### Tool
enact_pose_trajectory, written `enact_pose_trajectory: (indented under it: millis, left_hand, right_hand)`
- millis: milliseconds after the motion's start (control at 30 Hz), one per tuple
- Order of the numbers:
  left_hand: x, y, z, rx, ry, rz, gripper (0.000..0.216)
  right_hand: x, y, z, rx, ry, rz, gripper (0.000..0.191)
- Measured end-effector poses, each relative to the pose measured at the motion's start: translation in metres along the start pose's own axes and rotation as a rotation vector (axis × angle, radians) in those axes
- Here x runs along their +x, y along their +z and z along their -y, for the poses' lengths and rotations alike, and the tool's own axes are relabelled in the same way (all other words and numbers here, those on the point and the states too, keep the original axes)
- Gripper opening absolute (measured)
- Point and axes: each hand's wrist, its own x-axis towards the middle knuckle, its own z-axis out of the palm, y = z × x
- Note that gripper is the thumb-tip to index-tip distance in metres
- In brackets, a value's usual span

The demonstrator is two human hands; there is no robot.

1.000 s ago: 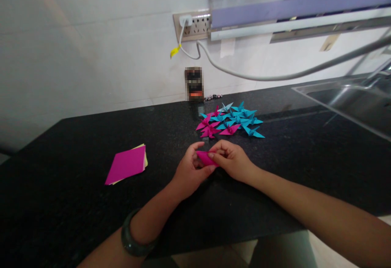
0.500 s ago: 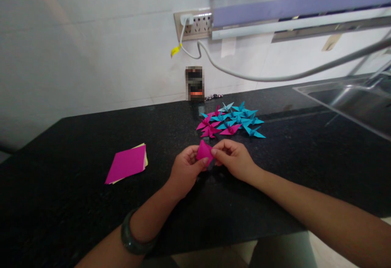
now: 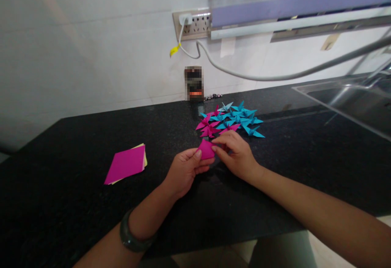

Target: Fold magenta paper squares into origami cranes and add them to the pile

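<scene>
A small folded piece of magenta origami paper (image 3: pixel 207 149) is held between both hands above the dark counter. My left hand (image 3: pixel 189 168) is closed on its left side, thumb on top and fingers underneath. At the paper's right edge, my right hand (image 3: pixel 235 154) pinches with thumb and index finger. Just beyond the hands lies a group of folded paper cranes: several blue ones (image 3: pixel 240 119) and several magenta ones (image 3: pixel 209 129), with a pale blue crane (image 3: pixel 225 107) at the back. My right hand partly covers the nearest magenta crane.
A stack of square paper (image 3: pixel 126 165), magenta on top with yellow below, rests on the black counter (image 3: pixel 76 211) at left. Against the wall stands a blurred-out phone-like object (image 3: pixel 194 83). A sink (image 3: pixel 351 105) is at right; a grey cable (image 3: pixel 259 77) runs from the wall socket (image 3: pixel 195 25).
The folded paper has turned, now showing a flatter, wider face. My left fingers have straightened beneath it, and my right hand has risen slightly at its right edge.
</scene>
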Motion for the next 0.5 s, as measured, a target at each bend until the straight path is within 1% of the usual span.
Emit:
enact_pose_trajectory:
  millis: [67,133,233,333,500]
  left_hand:
    - [0.0004,0.0005,0.0004,-0.029,-0.006,0.01,0.02]
    - [0.0008,0.0009,0.0005,-0.058,-0.009,0.019,0.018]
    - [0.0008,0.0009,0.0002,-0.093,0.001,0.025,0.017]
    - [0.0006,0.0009,0.0004,-0.119,0.005,0.028,0.016]
    - [0.0024,0.001,0.0011,-0.141,0.019,0.022,0.017]
  right_hand:
    - [0.0006,-0.0017,0.0,-0.078,-0.118,0.01,0.019]
    - [0.0005,-0.0017,-0.0001,-0.137,-0.174,0.034,0.026]
    - [-0.0006,-0.0002,-0.0003,-0.201,-0.201,0.087,0.032]
    - [-0.0018,0.0007,-0.0007,-0.229,-0.214,0.107,0.033]
    - [-0.0022,0.0006,-0.0008,-0.204,-0.213,0.124,0.035]
